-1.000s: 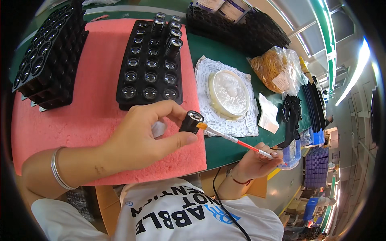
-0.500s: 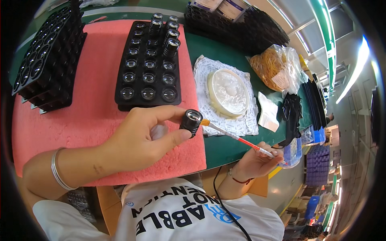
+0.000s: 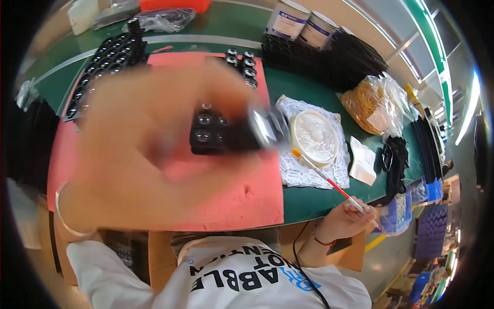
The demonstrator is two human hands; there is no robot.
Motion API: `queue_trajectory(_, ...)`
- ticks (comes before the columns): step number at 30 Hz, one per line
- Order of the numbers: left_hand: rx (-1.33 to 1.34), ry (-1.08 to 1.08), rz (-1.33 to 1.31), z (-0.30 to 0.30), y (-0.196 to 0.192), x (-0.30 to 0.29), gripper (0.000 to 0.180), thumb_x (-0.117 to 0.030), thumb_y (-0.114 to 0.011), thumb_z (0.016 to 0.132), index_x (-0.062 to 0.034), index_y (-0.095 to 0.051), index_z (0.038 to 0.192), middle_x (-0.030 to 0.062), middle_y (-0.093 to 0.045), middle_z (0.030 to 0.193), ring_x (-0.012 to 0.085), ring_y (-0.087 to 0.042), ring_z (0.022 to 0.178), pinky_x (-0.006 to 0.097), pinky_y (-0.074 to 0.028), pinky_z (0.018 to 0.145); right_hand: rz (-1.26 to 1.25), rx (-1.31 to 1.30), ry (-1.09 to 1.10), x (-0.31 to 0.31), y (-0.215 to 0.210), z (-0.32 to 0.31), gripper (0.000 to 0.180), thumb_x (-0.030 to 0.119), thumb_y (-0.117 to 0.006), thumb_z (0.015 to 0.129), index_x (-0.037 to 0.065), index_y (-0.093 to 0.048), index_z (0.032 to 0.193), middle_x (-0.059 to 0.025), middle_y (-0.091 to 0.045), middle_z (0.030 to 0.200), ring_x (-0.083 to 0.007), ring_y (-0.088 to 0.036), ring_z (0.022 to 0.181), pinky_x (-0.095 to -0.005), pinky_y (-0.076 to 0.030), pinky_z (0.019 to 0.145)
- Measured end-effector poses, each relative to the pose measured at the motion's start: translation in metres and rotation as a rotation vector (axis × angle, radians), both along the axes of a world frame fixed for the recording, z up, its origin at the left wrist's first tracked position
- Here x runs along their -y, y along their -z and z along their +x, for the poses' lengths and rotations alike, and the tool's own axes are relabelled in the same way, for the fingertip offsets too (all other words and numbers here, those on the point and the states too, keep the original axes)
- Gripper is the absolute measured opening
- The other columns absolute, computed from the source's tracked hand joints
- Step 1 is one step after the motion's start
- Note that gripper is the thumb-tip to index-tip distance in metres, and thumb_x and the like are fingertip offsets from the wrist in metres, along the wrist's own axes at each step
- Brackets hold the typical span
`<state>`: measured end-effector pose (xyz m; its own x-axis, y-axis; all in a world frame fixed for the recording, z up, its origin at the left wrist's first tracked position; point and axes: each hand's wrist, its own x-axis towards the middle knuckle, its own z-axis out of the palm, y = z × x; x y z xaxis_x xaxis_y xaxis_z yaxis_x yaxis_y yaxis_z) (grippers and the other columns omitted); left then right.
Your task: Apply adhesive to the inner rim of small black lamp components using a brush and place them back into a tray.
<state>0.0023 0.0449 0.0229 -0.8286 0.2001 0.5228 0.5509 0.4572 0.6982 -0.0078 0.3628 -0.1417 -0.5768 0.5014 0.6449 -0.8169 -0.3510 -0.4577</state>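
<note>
My left hand is raised close to the camera and heavily blurred; it grips a small black round part between its fingertips. It hides most of the black tray of round parts on the pink foam mat. My right hand rests at the table's near edge and holds a thin brush with a red-and-white handle, its orange tip by the round white dish.
A second black tray lies at the back left. The dish sits on white printed paper. Stacked black trays, two cans, a bag of yellowish pieces and black cloth line the right side.
My left hand has lifted with the black part up toward the camera and now blurs across the view. The brush has drawn away from the part; my right hand stays low.
</note>
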Motion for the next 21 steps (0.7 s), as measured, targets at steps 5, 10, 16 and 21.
queue_trajectory(5,-0.248,-0.612,-0.34,-0.027,-0.047,0.106,0.035,-0.02,-0.064,0.073,0.0004,-0.053,0.1,0.0033,-0.056,0.09,0.0083,-0.051,0.083,0.021,-0.038,0.076,0.011,0.079,0.204,0.013,-0.009,-0.003,0.027,0.028,-0.043,0.088,0.009,-0.035,0.07,0.0028,-0.04,0.062,-0.0042,-0.042,0.06,-0.0148,-0.034,0.055)
queue_trajectory(10,0.021,-0.598,-0.296,-0.088,-0.017,0.212,0.044,-0.03,-0.062,0.074,0.003,-0.053,0.102,0.0028,-0.056,0.09,0.01,-0.05,0.084,0.025,-0.037,0.078,-0.033,0.096,0.237,0.019,-0.012,-0.002,0.028,0.027,-0.043,0.088,0.01,-0.034,0.068,0.0029,-0.035,0.06,-0.0034,-0.046,0.066,-0.0145,-0.035,0.058)
queue_trajectory(16,0.116,-0.547,-0.319,-0.108,0.014,0.218,0.034,-0.03,-0.062,0.073,0.0011,-0.061,0.088,0.0001,-0.056,0.077,0.0073,-0.048,0.074,0.022,-0.037,0.071,0.029,0.138,0.295,0.022,-0.015,-0.003,0.03,0.028,-0.04,0.089,0.011,-0.032,0.066,0.0028,-0.029,0.061,-0.0029,-0.042,0.063,-0.0135,-0.034,0.057)
queue_trajectory(21,0.179,-0.515,-0.285,-0.113,0.02,0.223,0.036,-0.03,-0.061,0.074,0.0018,-0.061,0.089,-0.0003,-0.057,0.074,0.007,-0.049,0.07,0.021,-0.038,0.068,0.029,0.167,0.328,0.019,-0.014,-0.003,0.03,0.029,-0.039,0.089,0.01,-0.033,0.067,0.0022,-0.029,0.062,-0.0025,-0.039,0.062,-0.0132,-0.035,0.057)
